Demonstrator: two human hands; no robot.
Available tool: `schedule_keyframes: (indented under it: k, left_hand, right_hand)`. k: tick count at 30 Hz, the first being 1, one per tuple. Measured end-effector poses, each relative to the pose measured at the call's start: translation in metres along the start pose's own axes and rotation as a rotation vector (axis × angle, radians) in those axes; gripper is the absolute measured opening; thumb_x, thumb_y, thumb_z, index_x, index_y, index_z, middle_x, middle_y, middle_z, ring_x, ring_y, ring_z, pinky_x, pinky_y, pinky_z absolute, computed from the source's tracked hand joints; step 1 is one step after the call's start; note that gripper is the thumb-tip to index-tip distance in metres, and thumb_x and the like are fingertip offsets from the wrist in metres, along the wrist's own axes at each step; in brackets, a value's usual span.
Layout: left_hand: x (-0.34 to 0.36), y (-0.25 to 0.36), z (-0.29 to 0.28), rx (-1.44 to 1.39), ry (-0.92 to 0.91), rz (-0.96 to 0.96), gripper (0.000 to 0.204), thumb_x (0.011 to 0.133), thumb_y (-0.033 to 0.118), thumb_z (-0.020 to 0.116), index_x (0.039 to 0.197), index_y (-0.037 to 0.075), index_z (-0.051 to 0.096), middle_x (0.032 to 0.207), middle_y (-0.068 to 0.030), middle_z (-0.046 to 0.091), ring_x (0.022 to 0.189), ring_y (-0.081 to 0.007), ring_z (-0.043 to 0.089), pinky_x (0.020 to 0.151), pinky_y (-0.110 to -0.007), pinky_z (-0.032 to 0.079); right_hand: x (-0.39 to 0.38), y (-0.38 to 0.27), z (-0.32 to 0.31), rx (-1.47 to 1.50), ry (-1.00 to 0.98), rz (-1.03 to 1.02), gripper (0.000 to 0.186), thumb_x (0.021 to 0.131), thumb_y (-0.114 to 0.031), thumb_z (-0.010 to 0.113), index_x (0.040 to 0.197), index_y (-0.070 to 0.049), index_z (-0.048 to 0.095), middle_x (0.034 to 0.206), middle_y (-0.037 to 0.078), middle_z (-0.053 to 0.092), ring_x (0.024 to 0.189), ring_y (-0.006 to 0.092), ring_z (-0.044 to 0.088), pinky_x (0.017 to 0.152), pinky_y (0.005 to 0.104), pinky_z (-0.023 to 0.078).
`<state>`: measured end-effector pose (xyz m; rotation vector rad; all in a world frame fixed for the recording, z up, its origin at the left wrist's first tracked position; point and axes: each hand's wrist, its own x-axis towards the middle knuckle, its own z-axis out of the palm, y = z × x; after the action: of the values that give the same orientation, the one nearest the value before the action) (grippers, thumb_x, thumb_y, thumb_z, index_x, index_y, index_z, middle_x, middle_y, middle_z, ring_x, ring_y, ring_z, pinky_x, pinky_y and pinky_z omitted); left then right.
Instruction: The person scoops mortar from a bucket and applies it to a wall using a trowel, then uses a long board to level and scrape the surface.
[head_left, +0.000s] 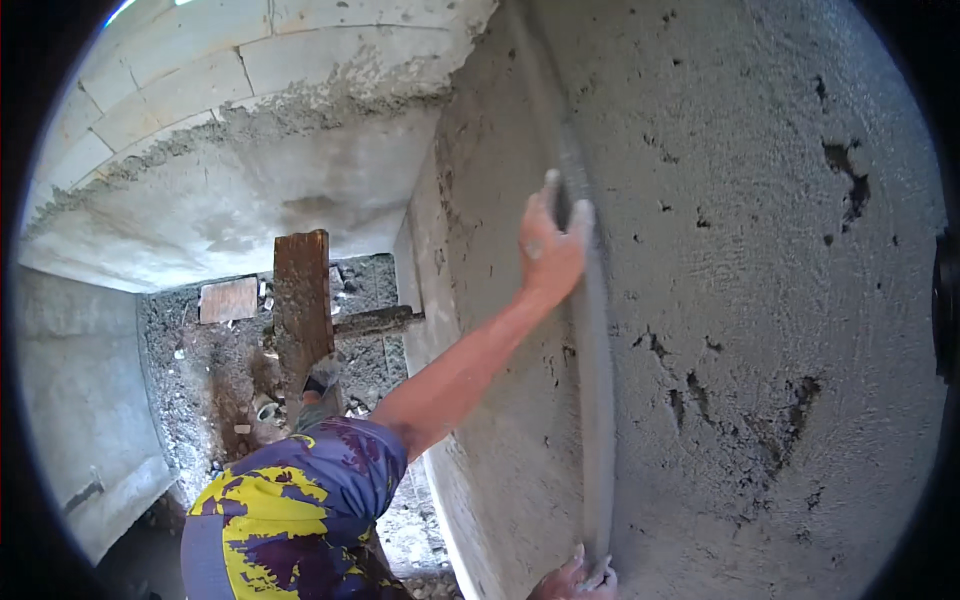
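Observation:
A long, grey, mortar-smeared plasterer's straightedge (596, 400) lies against the freshly plastered wall (740, 290), running from the top of the view down to the bottom. My left hand (550, 248) grips it above its middle, with grey mortar on the fingers. Down at the lower edge, my right hand (576, 582) holds the bar's near end and is partly cut off by the picture's rim. Rough, wet-looking plaster with several dark pits and gouges (848, 175) lies to the right of the bar. On its left the surface looks smoother.
Below on the left, a wooden plank (302, 300) spans the rubble-strewn floor (215, 370), near a flat brown board (229, 300). A foot shows by the plank. A mortar-topped ledge (250, 180) runs beneath pale blockwork (190, 65). Another grey wall (85, 370) stands far left.

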<state>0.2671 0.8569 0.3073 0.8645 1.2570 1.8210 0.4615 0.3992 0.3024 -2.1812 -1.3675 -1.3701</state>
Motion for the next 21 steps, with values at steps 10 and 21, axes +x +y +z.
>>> schedule_keyframes:
  k: [10, 21]
  left_hand:
    - [-0.041, -0.114, -0.028, 0.090, 0.057, -0.230, 0.057, 0.089, 0.022, 0.054, 0.134, -0.008, 0.038, 0.130, -0.0233, 0.048, 0.121, -0.0341, 0.047, 0.103, -0.038, 0.036]
    - [-0.055, -0.054, -0.014, 0.007, 0.033, -0.100, 0.055, 0.089, 0.021, 0.056, 0.133, -0.007, 0.039, 0.127, -0.0224, 0.050, 0.119, -0.0319, 0.049, 0.102, -0.037, 0.036]
  right_hand:
    - [-0.044, 0.008, 0.021, 0.126, -0.073, 0.071, 0.058, 0.075, -0.048, 0.074, 0.103, 0.000, 0.056, 0.097, 0.013, 0.050, 0.091, 0.0366, 0.048, 0.077, 0.0516, 0.042]
    - [-0.047, 0.019, 0.004, 0.068, -0.105, 0.173, 0.058, 0.071, -0.045, 0.078, 0.102, 0.000, 0.057, 0.098, 0.013, 0.051, 0.092, 0.0330, 0.050, 0.079, 0.0492, 0.041]
